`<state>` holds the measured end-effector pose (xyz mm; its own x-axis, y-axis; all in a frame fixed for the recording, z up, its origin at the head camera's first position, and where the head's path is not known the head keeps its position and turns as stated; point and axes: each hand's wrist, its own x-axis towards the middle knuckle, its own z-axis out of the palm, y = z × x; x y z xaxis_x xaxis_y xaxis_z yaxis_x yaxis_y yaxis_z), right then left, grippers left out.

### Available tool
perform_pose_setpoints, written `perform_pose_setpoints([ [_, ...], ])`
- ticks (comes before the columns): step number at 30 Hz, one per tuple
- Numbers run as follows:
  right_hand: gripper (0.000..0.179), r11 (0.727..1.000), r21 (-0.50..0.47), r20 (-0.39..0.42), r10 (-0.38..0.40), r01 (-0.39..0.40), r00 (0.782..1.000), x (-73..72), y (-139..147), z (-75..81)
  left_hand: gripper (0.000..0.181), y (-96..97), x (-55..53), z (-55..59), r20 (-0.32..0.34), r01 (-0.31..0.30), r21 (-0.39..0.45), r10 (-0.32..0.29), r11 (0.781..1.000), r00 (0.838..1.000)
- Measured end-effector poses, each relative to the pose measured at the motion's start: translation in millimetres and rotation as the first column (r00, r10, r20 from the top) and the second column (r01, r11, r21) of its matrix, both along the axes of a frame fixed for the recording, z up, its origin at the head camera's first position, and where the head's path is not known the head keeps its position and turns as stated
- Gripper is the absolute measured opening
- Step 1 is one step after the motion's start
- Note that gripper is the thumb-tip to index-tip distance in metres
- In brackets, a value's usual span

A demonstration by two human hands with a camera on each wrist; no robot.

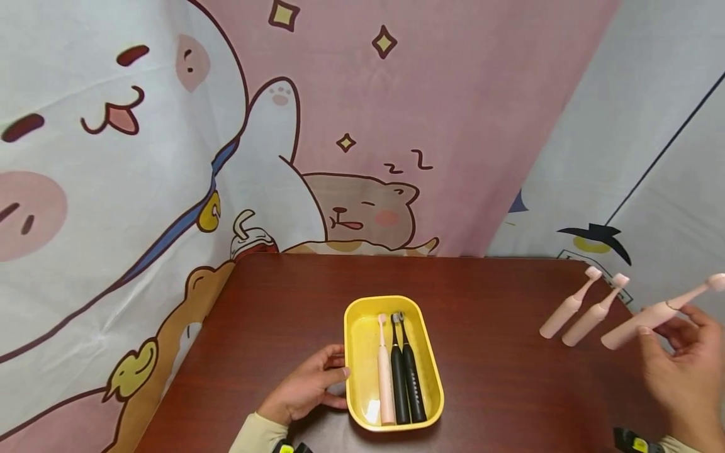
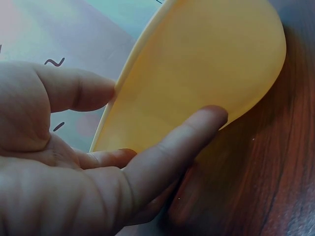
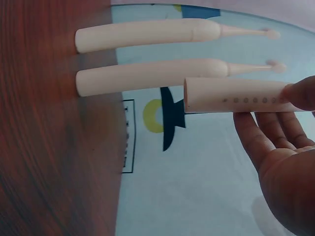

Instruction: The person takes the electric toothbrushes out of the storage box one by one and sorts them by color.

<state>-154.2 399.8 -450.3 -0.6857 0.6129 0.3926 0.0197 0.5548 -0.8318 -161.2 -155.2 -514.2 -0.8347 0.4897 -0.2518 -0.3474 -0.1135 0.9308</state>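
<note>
A shallow yellow tray [image 1: 362, 333] sits on the table; one pink toothbrush [image 1: 385, 384] and two black toothbrushes [image 1: 399, 384] lie lengthwise in it. My left hand [image 1: 314, 380] holds the tray's left side, thumb at the rim and fingers against the outer wall [image 2: 211, 59]. At the far right, my right hand [image 1: 682, 365] pinches a pink electric toothbrush [image 1: 637, 326] by its handle, brush head tilted up to the right. A row of small dots [image 3: 246, 100] marks that handle. Two more pink toothbrushes [image 1: 561, 314] [image 1: 586, 324] stand upright beside it.
The dark red wooden table [image 1: 272, 302] reaches to a cartoon-print cloth [image 1: 453, 113] hanging behind and along both sides. The standing toothbrushes are close to the table's right edge, a short way left of the right hand.
</note>
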Motion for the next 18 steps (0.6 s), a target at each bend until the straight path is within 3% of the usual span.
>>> perform_pose_setpoints([
  [11,0.067,0.998,-0.026,0.102,-0.055,0.058,0.993,-19.4,21,-24.8,0.060,0.0,0.8,2.2,0.007,-0.004,0.005,0.004,1.000,1.000],
  [18,0.066,0.997,-0.058,0.137,-0.039,0.047,0.990,-26.1,26,-35.5,0.060,0.0,1.0,3.0,0.005,-0.003,0.001,0.003,1.000,1.000],
])
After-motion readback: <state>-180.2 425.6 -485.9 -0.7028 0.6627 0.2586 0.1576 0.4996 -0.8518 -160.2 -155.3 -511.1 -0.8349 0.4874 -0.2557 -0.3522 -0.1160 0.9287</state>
